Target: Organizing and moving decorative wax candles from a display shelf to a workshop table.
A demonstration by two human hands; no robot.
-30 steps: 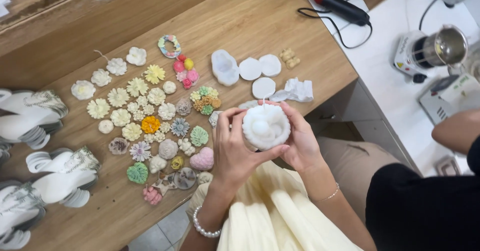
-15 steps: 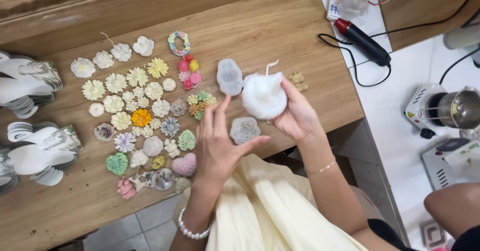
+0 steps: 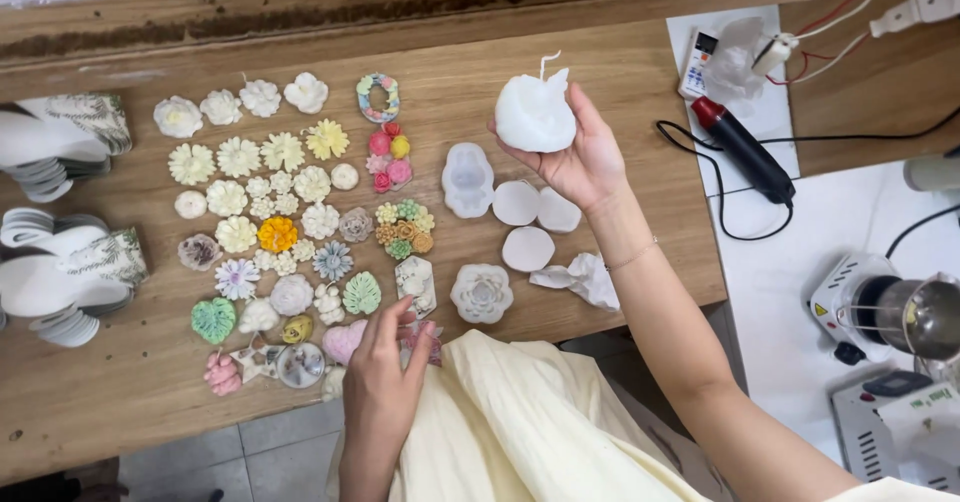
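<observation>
- The right hand (image 3: 578, 157) is wrapped around a round white candle (image 3: 534, 114), held up over the far part of the wooden table (image 3: 600, 72).
- The left hand (image 3: 383, 377) rests at the near edge, fingers loosely together, touching a pink heart (image 3: 343, 341) among small wax flowers (image 3: 277, 234).

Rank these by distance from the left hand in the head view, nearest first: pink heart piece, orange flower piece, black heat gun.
From the left hand:
1. Pink heart piece, touching its fingers.
2. Orange flower piece, up and left, mid-spread.
3. Black heat gun, far right on the white mat.
</observation>
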